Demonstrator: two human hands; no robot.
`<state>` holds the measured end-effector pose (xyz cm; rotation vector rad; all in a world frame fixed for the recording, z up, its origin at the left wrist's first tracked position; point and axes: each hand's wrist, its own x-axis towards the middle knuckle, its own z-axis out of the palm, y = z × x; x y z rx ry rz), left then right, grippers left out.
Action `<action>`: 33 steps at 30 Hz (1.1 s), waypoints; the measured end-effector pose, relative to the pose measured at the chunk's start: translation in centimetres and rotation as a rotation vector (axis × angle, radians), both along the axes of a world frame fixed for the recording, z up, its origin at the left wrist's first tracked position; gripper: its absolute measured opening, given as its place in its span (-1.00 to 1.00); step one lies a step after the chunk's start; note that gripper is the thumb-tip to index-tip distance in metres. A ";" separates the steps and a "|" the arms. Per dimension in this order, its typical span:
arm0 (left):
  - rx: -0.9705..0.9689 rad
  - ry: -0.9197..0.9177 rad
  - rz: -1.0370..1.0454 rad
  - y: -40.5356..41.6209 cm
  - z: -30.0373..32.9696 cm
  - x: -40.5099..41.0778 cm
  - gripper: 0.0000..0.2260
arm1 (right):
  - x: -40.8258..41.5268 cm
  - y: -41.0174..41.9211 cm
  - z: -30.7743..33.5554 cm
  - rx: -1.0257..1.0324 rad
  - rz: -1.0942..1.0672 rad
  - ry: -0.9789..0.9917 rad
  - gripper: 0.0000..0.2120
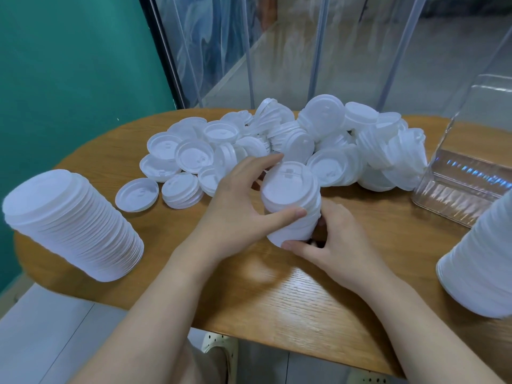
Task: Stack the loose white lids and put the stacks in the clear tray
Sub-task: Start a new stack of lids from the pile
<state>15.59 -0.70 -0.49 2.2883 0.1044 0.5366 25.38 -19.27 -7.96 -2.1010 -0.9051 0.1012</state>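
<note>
A short stack of white lids (pixel 288 195) stands at the middle of the wooden table (pixel 277 295). My left hand (pixel 238 200) grips its left side, thumb across the front. My right hand (pixel 338 239) holds its lower right side with curled fingers. Behind lies a wide pile of loose white lids (pixel 277 139). A tall finished stack (pixel 72 223) stands at the left. Another tall stack (pixel 482 261) rises at the right edge. The clear tray (pixel 457 189) sits at the right, behind that stack, with nothing visible in it.
A teal wall is at the left and clear plastic curtain strips hang behind the table. A single lid (pixel 137 194) lies apart near the left stack. Bare wood shows between my forearms and the near table edge.
</note>
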 end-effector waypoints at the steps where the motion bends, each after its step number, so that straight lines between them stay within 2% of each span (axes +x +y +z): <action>1: 0.017 -0.003 -0.005 -0.1 0.0 0.0 -0.31 | 0.0 0.0 0.0 -0.001 -0.002 0.001 -0.43; 9: 0.078 0.069 -0.045 -0.2 -0.5 0.4 -0.33 | -0.1 0.1 0.2 0.029 0.014 0.005 -0.41; 33: -0.076 0.141 -0.053 -0.5 -0.3 0.2 -0.35 | -0.4 0.0 0.5 0.040 0.018 -0.010 -0.28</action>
